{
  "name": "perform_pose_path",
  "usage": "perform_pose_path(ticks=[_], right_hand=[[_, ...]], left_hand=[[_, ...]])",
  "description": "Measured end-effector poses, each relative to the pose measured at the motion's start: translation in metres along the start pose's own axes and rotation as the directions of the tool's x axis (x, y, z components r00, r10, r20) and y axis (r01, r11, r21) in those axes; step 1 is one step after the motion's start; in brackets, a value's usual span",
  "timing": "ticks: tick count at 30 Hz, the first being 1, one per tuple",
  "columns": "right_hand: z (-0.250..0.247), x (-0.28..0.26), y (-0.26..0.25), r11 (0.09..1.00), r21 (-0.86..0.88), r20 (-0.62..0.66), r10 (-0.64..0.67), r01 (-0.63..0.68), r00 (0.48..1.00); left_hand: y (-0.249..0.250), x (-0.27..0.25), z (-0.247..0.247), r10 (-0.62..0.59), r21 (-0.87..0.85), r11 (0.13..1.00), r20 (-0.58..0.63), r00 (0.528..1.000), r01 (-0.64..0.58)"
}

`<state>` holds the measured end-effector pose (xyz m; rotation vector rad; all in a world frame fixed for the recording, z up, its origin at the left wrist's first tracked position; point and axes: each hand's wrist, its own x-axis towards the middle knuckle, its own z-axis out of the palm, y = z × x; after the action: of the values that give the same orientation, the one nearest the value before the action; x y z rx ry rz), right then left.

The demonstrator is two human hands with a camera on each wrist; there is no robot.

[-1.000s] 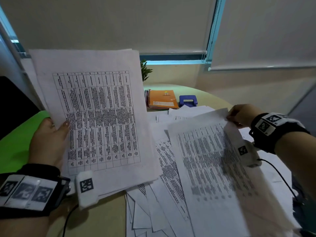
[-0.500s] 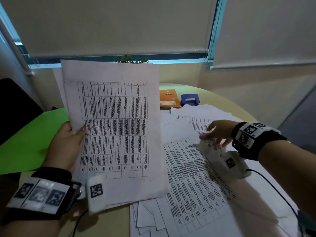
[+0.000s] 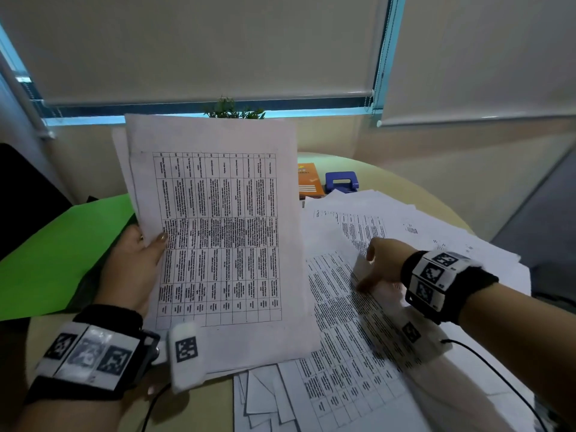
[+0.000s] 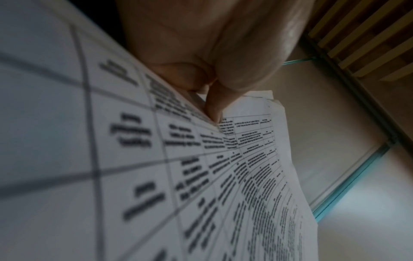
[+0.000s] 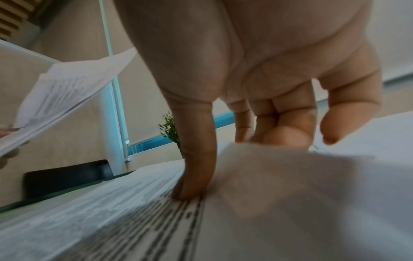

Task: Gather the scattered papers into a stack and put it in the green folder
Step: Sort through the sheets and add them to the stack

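Note:
My left hand (image 3: 137, 266) holds a gathered stack of printed table sheets (image 3: 218, 238) upright, thumb on the front; the left wrist view shows the thumb and fingers of this hand (image 4: 210, 84) pinching the stack's (image 4: 245, 167) edge. The green folder (image 3: 59, 254) lies on the table behind and left of that hand. Scattered papers (image 3: 389, 353) cover the right half of the table. My right hand (image 3: 380, 263) is down on them. In the right wrist view this hand (image 5: 236, 164) pinches up a fold of a loose sheet (image 5: 290, 176), thumb in front, fingers behind.
An orange notebook (image 3: 308, 182) and a blue hole punch (image 3: 341, 182) sit at the table's far side, with a small plant (image 3: 232, 109) behind the stack. Bare tabletop (image 3: 202, 410) shows at the front. A black chair (image 3: 21, 188) stands at the left.
The right hand put down the sheet it held up a second ago, then dropped onto the scattered papers and drew its fingers together. The left hand's stack shifted right and more upright.

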<state>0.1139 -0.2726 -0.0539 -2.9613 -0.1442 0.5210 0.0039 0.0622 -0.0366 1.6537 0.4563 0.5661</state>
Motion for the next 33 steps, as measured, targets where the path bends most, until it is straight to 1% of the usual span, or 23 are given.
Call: perform_pose_path(ticks=[2, 5, 9, 11, 13, 15, 17, 19, 22, 24, 26, 28, 29, 30, 33], right_hand=[[0.003, -0.003, -0.001, 1.000, 0.016, -0.043, -0.017, 0.018, 0.999], [0.006, -0.002, -0.003, 0.998, -0.009, -0.046, -0.055, 0.055, 0.997], [0.000, -0.005, -0.006, 0.997, 0.036, -0.098, -0.061, 0.065, 0.993], [-0.007, -0.003, 0.000, 0.993, 0.091, -0.164, -0.055, 0.071, 0.985], [-0.016, 0.000, 0.010, 0.972, 0.216, -0.263, -0.030, 0.089, 0.964], [-0.028, -0.002, 0.020, 0.931, 0.341, -0.351, -0.001, 0.129, 0.937], [-0.038, -0.002, 0.032, 0.866, 0.475, -0.404, 0.058, 0.155, 0.913], [-0.043, 0.003, 0.046, 0.803, 0.572, -0.423, 0.112, 0.169, 0.899], [-0.047, 0.009, 0.062, 0.711, 0.687, -0.399, 0.194, 0.152, 0.896], [-0.050, 0.002, 0.059, 0.636, 0.754, -0.388, 0.230, 0.164, 0.893], [-0.049, 0.000, 0.053, 0.489, 0.842, -0.364, 0.204, 0.228, 0.909], [-0.048, -0.004, 0.040, 0.335, 0.902, -0.332, 0.132, 0.273, 0.934], [-0.047, -0.003, 0.035, 0.274, 0.918, -0.325, 0.110, 0.286, 0.939], [-0.047, -0.003, 0.028, 0.219, 0.930, -0.320, 0.090, 0.295, 0.943], [-0.048, -0.005, 0.007, 0.092, 0.953, -0.293, 0.055, 0.287, 0.955]], left_hand=[[0.000, 0.001, -0.004, 0.013, 0.013, 1.000, -0.015, 1.000, -0.013], [-0.001, 0.004, -0.007, 0.006, 0.013, 1.000, -0.038, 0.999, -0.005], [-0.001, 0.006, -0.008, 0.000, 0.000, 1.000, -0.052, 0.999, 0.000], [-0.001, 0.007, -0.009, 0.004, -0.014, 1.000, -0.049, 0.999, -0.005], [0.001, 0.008, -0.011, 0.006, -0.023, 1.000, -0.047, 0.999, -0.007], [0.003, 0.009, -0.014, 0.007, -0.013, 1.000, -0.046, 0.999, -0.008], [0.004, 0.011, -0.018, 0.013, 0.012, 1.000, -0.060, 0.998, -0.012], [0.004, 0.014, -0.022, 0.020, 0.027, 0.999, -0.090, 0.996, -0.017], [0.006, 0.019, -0.030, 0.025, 0.049, 0.999, -0.142, 0.990, -0.018], [0.008, 0.023, -0.033, 0.025, 0.070, 0.997, -0.162, 0.986, -0.014], [0.009, 0.025, -0.032, 0.022, 0.079, 0.997, -0.167, 0.986, -0.009], [0.011, 0.025, -0.026, 0.025, 0.059, 0.998, -0.144, 0.989, -0.017], [0.012, 0.024, -0.021, 0.027, 0.039, 0.999, -0.124, 0.992, -0.022], [0.015, 0.022, -0.015, 0.025, 0.018, 1.000, -0.101, 0.995, -0.023], [0.019, 0.016, 0.004, 0.030, -0.059, 0.998, -0.003, 1.000, -0.031]])
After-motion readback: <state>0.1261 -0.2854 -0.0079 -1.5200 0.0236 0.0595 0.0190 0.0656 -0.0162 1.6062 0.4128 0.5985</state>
